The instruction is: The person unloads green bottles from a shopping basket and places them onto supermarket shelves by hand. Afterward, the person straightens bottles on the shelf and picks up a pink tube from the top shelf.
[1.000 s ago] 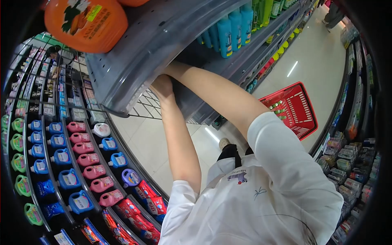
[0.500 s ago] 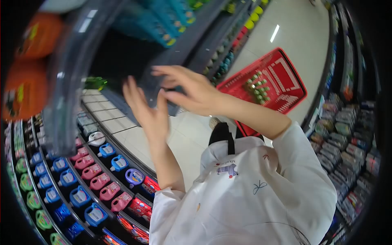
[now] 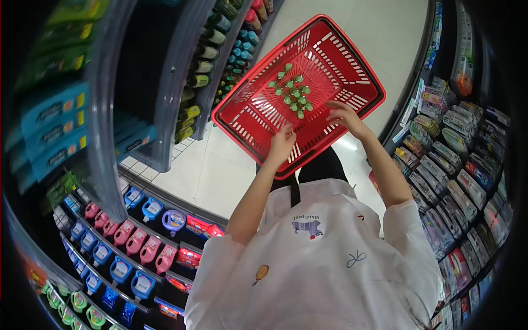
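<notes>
A red plastic shopping basket [image 3: 308, 137] with slotted walls lies in front of my legs. Inside it stands a cluster of several small bottles or jars with pale green caps [image 3: 291, 92], seen from above. My left hand [image 3: 282, 144] is over the near left part of the basket, fingers partly stretched, with nothing visible in it. Over the right side is my right hand [image 3: 345, 117], its fingers apart and loosely bent, holding nothing. Both hands are just short of the green-capped items. Whether either hand touches the basket, I cannot tell.
Left of me, shelves hold blue packs [image 3: 58, 132], dark bottles [image 3: 201, 66] and rows of pink jugs [image 3: 148, 250] and blue jugs [image 3: 121, 269]. On the right, a rack of packaged goods [image 3: 454, 165] lines the aisle. Pale floor tiles [image 3: 379, 33] run between them.
Both hands have moved right, away from the shelf, to over the basket. My view has turned so that the basket sits higher and nearer the middle. The basket's green-capped contents show more clearly.
</notes>
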`<state>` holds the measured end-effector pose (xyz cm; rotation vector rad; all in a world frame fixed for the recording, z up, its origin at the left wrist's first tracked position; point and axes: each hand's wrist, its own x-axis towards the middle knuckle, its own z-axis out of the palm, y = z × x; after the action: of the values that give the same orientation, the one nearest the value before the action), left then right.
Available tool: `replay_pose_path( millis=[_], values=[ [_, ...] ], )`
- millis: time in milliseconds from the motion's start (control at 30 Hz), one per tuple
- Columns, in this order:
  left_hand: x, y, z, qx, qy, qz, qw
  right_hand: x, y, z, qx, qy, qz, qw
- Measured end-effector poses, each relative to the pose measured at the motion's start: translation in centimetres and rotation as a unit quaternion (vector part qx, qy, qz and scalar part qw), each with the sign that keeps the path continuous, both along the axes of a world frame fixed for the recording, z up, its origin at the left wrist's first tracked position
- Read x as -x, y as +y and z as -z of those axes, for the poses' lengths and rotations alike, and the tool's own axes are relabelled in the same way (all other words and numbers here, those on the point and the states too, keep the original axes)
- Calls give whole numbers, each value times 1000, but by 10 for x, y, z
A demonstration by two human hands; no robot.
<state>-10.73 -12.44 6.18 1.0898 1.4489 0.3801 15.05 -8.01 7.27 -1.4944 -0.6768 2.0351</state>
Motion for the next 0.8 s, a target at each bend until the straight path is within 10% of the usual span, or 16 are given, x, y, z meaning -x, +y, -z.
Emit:
replay_pose_path(
  millis=[167,267,633,800],
  values=[
    [-24,15,91,33,94,2,995,4,7,106,-166,-307,-343,872],
    [-40,18,90,55,103,-13,993,32,9,102,-69,-312,-424,847],
    [-61,-5,92,-42,133,-81,987,78,-32,120,-101,-356,-353,859],
    [-34,-28,36,-107,122,-34,986,97,-25,29,-247,-362,-348,829]
  ],
)
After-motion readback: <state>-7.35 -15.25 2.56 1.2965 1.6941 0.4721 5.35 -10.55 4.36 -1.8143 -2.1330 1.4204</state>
